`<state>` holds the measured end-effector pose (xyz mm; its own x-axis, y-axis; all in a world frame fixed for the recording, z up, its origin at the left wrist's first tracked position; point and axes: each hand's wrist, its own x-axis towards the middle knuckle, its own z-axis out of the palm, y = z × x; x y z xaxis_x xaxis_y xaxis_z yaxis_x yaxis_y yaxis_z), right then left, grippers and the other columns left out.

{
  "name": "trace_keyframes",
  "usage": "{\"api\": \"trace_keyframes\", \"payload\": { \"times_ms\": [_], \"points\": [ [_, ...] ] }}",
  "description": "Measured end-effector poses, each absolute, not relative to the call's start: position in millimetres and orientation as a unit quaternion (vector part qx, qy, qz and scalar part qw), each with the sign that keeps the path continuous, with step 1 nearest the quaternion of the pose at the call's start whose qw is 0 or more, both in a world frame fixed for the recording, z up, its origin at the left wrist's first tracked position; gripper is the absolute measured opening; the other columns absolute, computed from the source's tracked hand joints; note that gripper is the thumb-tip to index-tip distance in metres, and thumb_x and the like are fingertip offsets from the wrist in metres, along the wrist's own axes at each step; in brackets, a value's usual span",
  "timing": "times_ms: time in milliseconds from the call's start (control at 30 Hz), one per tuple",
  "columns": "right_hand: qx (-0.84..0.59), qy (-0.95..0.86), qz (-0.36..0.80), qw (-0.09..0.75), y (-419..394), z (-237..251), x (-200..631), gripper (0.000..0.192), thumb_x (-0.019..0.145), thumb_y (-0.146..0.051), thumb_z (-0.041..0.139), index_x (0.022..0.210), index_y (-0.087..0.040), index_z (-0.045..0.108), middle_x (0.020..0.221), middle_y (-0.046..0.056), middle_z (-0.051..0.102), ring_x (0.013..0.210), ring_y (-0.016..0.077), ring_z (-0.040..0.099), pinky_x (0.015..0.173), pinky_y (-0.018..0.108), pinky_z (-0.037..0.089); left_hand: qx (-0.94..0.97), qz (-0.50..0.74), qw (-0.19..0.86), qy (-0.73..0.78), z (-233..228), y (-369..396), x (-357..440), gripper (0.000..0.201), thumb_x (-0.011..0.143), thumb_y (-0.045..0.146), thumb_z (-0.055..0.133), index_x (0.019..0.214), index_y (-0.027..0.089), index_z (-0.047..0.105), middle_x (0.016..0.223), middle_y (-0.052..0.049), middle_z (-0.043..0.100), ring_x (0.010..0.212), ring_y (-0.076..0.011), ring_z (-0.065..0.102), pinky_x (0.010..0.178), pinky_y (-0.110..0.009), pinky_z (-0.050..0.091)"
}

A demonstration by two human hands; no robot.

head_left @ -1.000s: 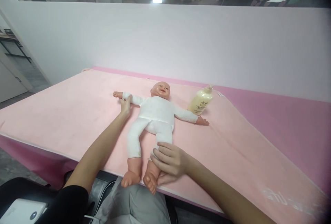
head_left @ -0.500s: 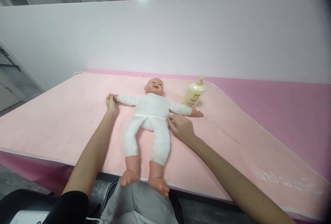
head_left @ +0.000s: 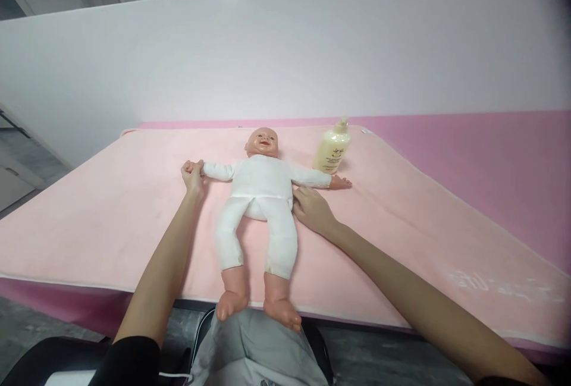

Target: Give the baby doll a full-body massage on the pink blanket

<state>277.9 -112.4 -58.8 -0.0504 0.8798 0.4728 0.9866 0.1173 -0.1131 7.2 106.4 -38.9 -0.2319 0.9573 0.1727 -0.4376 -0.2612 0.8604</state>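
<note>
Two hands on a doll lying on the pink blanket over the table: my left hand holds its wrist, my right hand rests loosely curled at its side. A lotion bottle stands near the pale wall.

The single head camera is looking forward and down from above the person's lap at 6 o'clock, facing the wall at 12. It is sitting close over the near edge of the pink mat, with both forearms reaching in.
</note>
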Motion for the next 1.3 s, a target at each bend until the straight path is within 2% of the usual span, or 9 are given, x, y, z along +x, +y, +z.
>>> {"api": "trace_keyframes", "payload": {
  "times_ms": [133,233,367,500,1300],
  "points": [
    [-0.646,-0.720,-0.127,0.220,-112.2,-58.3,277.7,0.018,0.082,-0.012,0.041,0.080,-0.013,0.058,0.082,0.012,0.059,0.080,0.0223,0.051,0.074,0.033,0.039,0.358,0.708,0.495,0.354,-38.8,105.6,9.1,0.048,0.059,0.019,0.080,0.084,0.022,0.040,0.071,0.007,0.041,0.067,-0.0068,0.049,0.061,-0.019,0.040],
    [-0.638,-0.723,-0.134,0.229,-111.2,-58.5,278.2,0.016,0.082,-0.013,0.042,0.082,-0.013,0.058,0.083,0.011,0.060,0.081,0.0222,0.051,0.075,0.032,0.038,0.356,0.710,0.498,0.348,-38.3,105.0,9.1,0.051,0.055,0.021,0.083,0.079,0.021,0.038,0.069,0.008,0.038,0.065,-0.0063,0.046,0.060,-0.019,0.038],
    [-0.636,-0.722,-0.136,0.235,-109.8,-59.3,279.0,0.016,0.082,-0.013,0.042,0.081,-0.014,0.058,0.083,0.011,0.060,0.081,0.0223,0.051,0.075,0.032,0.038,0.396,0.705,0.486,0.331,-36.9,104.3,8.8,0.057,0.057,0.026,0.082,0.066,0.021,0.026,0.062,0.009,0.026,0.054,-0.0047,0.032,0.049,-0.018,0.030],
    [-0.635,-0.723,-0.138,0.235,-109.3,-60.0,279.0,0.016,0.082,-0.013,0.042,0.080,-0.014,0.058,0.082,0.011,0.060,0.080,0.0222,0.051,0.075,0.032,0.037,0.432,0.701,0.467,0.323,-36.9,104.5,8.6,0.061,0.060,0.029,0.079,0.062,0.021,0.018,0.059,0.008,0.019,0.051,-0.0054,0.024,0.044,-0.018,0.024],
    [-0.630,-0.726,-0.148,0.233,-109.2,-61.5,279.1,0.014,0.081,-0.013,0.044,0.077,-0.013,0.057,0.078,0.010,0.057,0.077,0.0213,0.049,0.072,0.032,0.036,0.428,0.696,0.453,0.357,-34.5,100.4,8.4,0.055,0.063,0.029,0.075,0.059,0.020,0.021,0.057,0.007,0.019,0.051,-0.0064,0.023,0.042,-0.018,0.024]
  ]
}}
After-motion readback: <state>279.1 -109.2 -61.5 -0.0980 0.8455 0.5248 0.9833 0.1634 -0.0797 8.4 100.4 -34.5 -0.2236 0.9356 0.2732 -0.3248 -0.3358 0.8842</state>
